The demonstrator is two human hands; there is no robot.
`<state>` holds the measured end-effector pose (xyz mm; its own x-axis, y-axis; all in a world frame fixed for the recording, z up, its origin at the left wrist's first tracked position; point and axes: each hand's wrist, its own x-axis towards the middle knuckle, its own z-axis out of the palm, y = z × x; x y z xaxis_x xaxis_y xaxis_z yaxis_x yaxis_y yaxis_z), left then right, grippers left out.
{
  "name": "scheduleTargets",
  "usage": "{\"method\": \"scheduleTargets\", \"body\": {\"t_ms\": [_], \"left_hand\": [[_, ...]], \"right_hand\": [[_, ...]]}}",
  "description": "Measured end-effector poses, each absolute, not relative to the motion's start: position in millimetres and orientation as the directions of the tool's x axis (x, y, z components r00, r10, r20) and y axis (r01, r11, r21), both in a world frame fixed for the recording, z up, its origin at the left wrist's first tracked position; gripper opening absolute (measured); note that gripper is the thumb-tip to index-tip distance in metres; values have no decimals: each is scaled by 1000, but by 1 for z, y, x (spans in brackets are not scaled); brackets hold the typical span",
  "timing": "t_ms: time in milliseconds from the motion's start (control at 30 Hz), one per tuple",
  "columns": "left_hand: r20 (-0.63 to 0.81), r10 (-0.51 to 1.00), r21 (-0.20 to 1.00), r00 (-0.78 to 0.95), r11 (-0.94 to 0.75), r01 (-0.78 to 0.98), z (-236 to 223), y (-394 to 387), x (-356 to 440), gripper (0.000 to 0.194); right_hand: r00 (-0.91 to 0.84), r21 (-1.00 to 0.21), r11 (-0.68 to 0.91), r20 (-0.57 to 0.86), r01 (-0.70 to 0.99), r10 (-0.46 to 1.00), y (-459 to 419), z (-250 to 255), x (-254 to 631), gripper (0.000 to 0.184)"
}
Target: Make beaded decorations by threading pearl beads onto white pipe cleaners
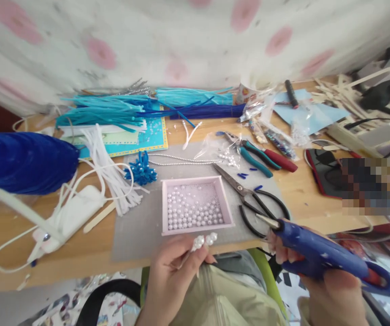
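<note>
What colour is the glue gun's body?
Blue glue gun body, in the right hand; seen in the head view.

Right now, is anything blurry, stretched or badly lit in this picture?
In the head view, wide-angle distortion seems to stretch the blue bundle at left; the pale curtain looks washed out; shadows are faint; the blue glue gun in the right hand looks soft; white beads in the left hand lose fine detail; a pixelated patch hides detail.

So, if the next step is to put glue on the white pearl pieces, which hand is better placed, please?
Probably the right hand: it holds the blue glue gun, with the nozzle pointing leftward. The left hand is occupied, pinching the white pearl pieces.
</note>
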<state>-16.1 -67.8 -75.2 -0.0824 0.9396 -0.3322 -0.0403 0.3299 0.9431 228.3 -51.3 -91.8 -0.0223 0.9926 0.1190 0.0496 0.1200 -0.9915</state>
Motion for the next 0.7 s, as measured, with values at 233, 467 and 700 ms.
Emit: {"method": "scheduleTargets", "body": {"t_ms": [233, 467, 700], "left_hand": [[-311, 944, 950, -106, 307, -53, -74, -71, -18, 33], [-217, 972, 976, -90, 213, -49, -76, -74, -18, 26], [-92, 995, 992, -44, 88, -86, -82, -77, -19, 18]], "right_hand": [[-212, -984, 154, 132, 91, 968, -47, -73, 211, 57], [-256, -964, 200, 151, 177, 955, -47, -72, 208, 59], [-165, -959, 137, 97, 249, 981, -55, -72, 206, 68]]}}
